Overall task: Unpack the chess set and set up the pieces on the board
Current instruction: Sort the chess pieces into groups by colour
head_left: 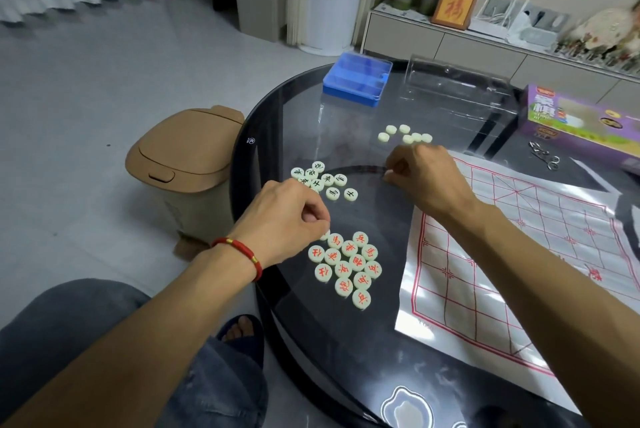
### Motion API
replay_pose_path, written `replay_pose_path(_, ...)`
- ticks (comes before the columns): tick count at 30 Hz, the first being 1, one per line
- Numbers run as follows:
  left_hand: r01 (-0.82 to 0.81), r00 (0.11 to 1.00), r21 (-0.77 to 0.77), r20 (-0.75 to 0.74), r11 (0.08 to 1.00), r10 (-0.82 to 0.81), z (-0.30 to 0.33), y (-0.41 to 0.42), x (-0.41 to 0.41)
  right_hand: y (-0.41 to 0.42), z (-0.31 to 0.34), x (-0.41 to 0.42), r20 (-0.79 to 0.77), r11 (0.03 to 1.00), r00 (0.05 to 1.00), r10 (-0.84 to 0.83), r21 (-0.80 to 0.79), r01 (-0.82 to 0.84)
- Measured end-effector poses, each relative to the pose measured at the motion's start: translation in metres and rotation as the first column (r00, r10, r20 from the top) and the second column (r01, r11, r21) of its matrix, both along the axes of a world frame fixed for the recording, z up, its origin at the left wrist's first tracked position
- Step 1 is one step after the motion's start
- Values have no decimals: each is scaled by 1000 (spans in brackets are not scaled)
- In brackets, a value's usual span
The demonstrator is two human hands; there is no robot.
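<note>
- The person is sorting round chess pieces by colour on the glass table (pixel 346 341) before anything is going onto the board; the sorting is worth finishing first, with every piece turned face up, so that each one can be read at a glance when it is placed.
- The left hand (pixel 284 223) is reaching in over the table edge, knuckles up, wrist bent down, a red bracelet (pixel 242 251) sitting on the wrist. Its fingers (pixel 313 216) are curling in and appear to be pinching a pale piece (pixel 325 235) at the fingertips, though most of that piece is hidden under the hand.
- Just below and to the right of those fingertips the red-lettered pieces (pixel 349 266) are lying in a tight cluster, face up; the held piece is best set at the cluster's edge without knocking its neighbours.
- Just beyond the left knuckles the black-lettered pieces (pixel 320 179) are forming a looser group.
- The right hand (pixel 426 181) is stretching across the middle of the table, palm down, fingers curling together towards the thumb; something small and pale is showing at the fingertips, but I cannot tell whether it is a piece.
- Beyond the right fingers a few blank-faced pieces (pixel 405 134) are waiting to be flipped.
- Under the right forearm the paper board (pixel 519 254) is lying flat and bare, a little creased; smoothing it would be helping later placement.
</note>
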State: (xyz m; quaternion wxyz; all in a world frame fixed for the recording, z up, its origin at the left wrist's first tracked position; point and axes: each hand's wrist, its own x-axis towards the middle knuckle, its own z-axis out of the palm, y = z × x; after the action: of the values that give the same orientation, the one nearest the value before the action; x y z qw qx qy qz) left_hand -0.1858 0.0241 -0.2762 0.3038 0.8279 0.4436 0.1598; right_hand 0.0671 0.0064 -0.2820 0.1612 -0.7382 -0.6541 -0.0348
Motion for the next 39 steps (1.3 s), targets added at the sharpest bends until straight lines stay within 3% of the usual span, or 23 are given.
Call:
replay_pose_path(6, -84, 994, 57, 74, 995, 80, 0, 3, -2, -7, 4, -1, -72, 994, 995, 66, -80, -72)
replay_pose_path(9, -106, 986, 61, 134, 992, 97, 0, 1, 3, -12, 11, -6, -289, 990, 957, 13, -131, -53)
replay_pose_path(12, -136, 958, -8, 255, 991, 134, 3, -1, 12, -23, 22, -24, -651, 981, 759, 20, -133, -140)
replay_pose_path(14, -138, 929, -106, 330, 985, 166, 5, -2, 18, -29, 31, -37, -759, 968, 646, 75, -101, -231)
replay_pose_path(16, -133, 906, -191, 374, 972, 197, 8, -2, 21, -32, 37, -49, -781, 955, 612, 120, -77, -286)
replay_pose_path(19, -154, 899, -218, 373, 964, 229, 9, 0, 20, -30, 36, -55, -748, 961, 655, 111, -88, -264)
replay_pose_path(22, -257, 930, -51, 258, 965, 261, 6, 10, 11, -18, 24, -45, -635, 993, 771, 46, -55, -105)
replay_pose_path(26, -378, 915, 95, 192, 921, 356, 3, 23, -4, 4, 6, -9, -281, 987, 948, -152, 16, 163)
replay_pose_path(33, -479, 874, 137, 168, 867, 457, -4, 46, -4, 45, -8, 9, 48, 971, 975, -215, -99, 219)
replay_pose_path(39, -495, 868, 66, 87, 866, 489, -11, 49, 3, 46, -7, 2, 100, 990, 985, -141, 4, 141)
